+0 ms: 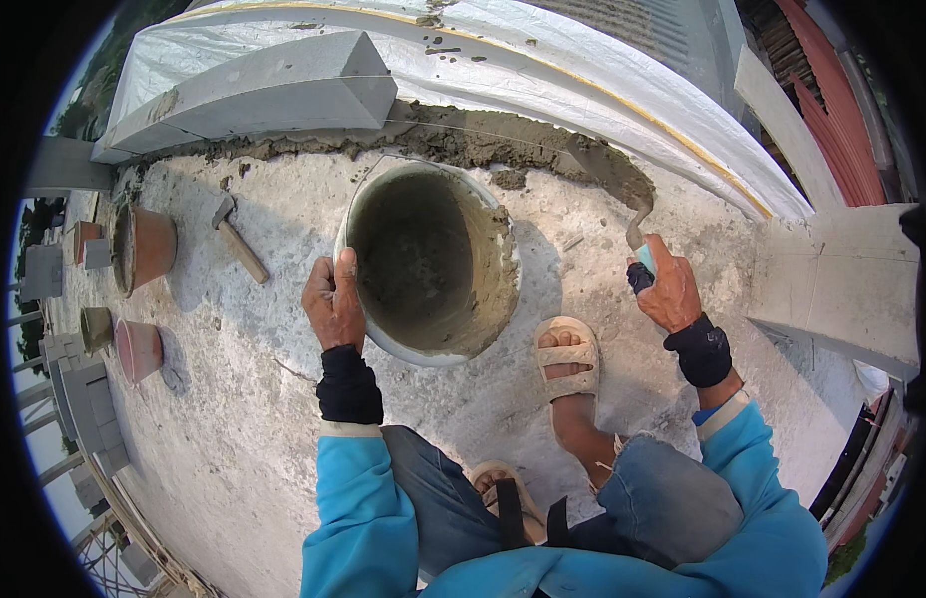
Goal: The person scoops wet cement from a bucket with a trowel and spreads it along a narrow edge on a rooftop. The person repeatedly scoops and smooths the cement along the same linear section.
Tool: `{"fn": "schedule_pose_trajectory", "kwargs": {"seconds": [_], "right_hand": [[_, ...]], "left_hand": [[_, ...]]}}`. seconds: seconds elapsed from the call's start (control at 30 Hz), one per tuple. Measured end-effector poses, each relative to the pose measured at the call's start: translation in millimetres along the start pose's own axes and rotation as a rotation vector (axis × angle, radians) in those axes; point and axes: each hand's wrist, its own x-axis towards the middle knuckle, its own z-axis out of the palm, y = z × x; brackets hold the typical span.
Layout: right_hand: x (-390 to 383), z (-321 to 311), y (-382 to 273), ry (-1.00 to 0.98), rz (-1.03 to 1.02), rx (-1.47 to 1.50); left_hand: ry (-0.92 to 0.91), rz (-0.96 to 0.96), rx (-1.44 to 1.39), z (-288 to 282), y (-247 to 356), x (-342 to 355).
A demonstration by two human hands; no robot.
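Observation:
My left hand (pixel 333 299) grips the rim of a pale bucket (pixel 493 294), its inside coated with grey mortar and its depths shadowed. My right hand (pixel 667 289) holds a trowel (pixel 637 224) by its turquoise handle; the blade, smeared with mortar, rests on the mortar bed (pixel 463 130) along the back edge of the concrete floor (pixel 234 379). A long grey block (pixel 264 95) sits at the left end of that bed, with a thin string stretched near it. A hammer (pixel 242 249) with a wooden handle lies left of the bucket.
Several mortar-stained buckets (pixel 149 254) and stacked grey blocks (pixel 64 389) stand at the left. A white sheet (pixel 542 60) runs behind the mortar bed. A concrete beam (pixel 831 279) is at the right, near red corrugated sheets (pixel 836 140). My sandaled feet (pixel 567 354) are below the bucket.

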Motion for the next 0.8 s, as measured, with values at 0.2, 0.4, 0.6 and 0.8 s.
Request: {"fn": "schedule_pose_trajectory", "kwargs": {"seconds": [0.2,0.4,0.6,0.8], "right_hand": [[-5,-4,-85,-0.341,-0.364,0.166],[44,30,-177,-0.165,-0.621,-0.21],[7,48,-177,-0.428,-0.715,-0.434],[32,54,-161,-0.225,-0.694,-0.361]], "left_hand": [[-0.11,0.037,0.031,3,20,-3],[-0.319,0.231,0.136,13,37,-5],[-0.274,0.261,0.195,3,35,-6],[-0.265,0.288,0.129,8,33,-13]]}}
